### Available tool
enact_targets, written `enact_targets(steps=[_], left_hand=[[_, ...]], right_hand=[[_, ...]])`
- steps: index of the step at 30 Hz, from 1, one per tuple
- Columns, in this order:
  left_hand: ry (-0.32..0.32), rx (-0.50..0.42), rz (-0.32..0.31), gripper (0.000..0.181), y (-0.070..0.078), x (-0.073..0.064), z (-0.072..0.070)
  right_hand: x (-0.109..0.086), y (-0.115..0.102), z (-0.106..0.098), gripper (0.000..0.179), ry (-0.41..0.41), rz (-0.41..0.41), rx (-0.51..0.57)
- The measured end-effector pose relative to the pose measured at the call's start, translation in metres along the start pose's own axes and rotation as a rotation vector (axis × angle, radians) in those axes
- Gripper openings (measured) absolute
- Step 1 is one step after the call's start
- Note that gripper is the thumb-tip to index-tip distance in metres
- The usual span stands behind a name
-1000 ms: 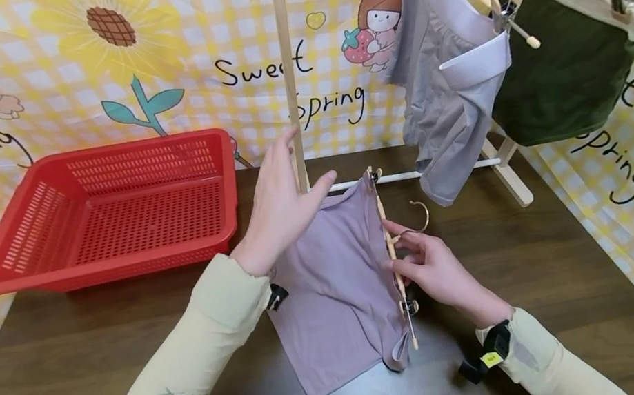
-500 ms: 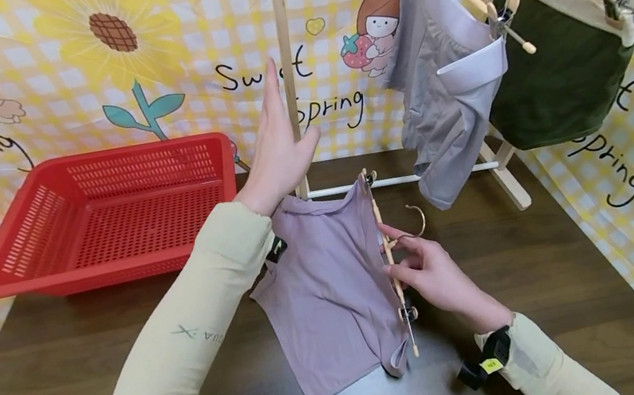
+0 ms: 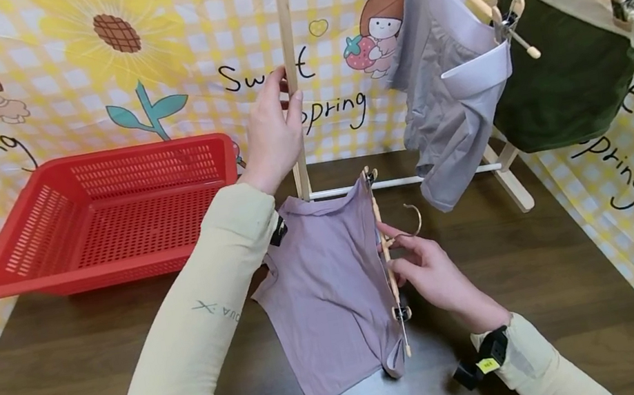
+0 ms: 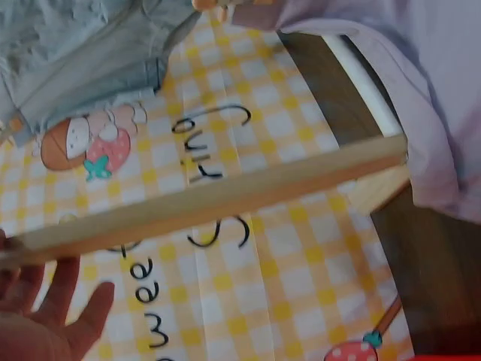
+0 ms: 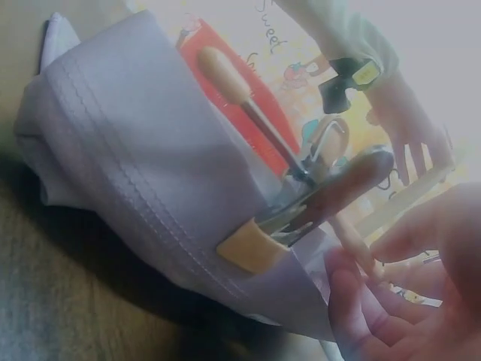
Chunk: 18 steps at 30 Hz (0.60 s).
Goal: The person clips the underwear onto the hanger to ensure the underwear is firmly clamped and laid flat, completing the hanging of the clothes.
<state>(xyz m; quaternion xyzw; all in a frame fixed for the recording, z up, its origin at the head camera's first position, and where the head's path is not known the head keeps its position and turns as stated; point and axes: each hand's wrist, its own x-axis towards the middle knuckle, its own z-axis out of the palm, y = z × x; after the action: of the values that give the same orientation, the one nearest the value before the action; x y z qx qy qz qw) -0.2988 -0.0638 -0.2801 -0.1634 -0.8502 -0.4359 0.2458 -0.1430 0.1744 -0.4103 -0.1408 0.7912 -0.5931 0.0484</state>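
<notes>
Mauve shorts [image 3: 333,292] hang sideways by the waistband from a wooden clip hanger [image 3: 390,269] low over the table. My right hand [image 3: 434,276] pinches the hanger's bar near its middle, beside the metal hook [image 3: 415,219]. A clip [image 5: 252,247] grips the waistband in the right wrist view. My left hand [image 3: 274,128] is raised at the upright wooden post [image 3: 285,35] behind the shorts. Its fingers curl round the post, and the thumb lies near its front. In the left wrist view, the left hand [image 4: 45,323] has fingers passing behind the post, partly cut off by the frame's edge.
A red plastic basket [image 3: 115,269] stands at the left. Grey pants [image 3: 447,113] and dark green shorts [image 3: 572,64] hang from clip hangers at the upper right. The rack's white bottom rod [image 3: 402,181] and wooden foot [image 3: 513,185] stand at the back of the brown table [image 3: 101,373].
My left hand has risen from above the shorts to the wooden post, and its fingers have curled round it. The right hand still pinches the hanger, which has shifted slightly left.
</notes>
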Motion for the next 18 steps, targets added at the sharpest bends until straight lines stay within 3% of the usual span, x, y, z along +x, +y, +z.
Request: enact_targets(steps=[8,18], left_hand=[[0.005,-0.009,0.027,0.044,-0.004,0.002,-0.002],[-0.007,0.002,0.012,0.045,-0.004,0.002,-0.002]], right_hand=[[0.009,-0.012,-0.006,0.052,0.001,-0.077,0.023],[0.024,-0.043,-0.013,0.045,0.024,-0.159,0.081]])
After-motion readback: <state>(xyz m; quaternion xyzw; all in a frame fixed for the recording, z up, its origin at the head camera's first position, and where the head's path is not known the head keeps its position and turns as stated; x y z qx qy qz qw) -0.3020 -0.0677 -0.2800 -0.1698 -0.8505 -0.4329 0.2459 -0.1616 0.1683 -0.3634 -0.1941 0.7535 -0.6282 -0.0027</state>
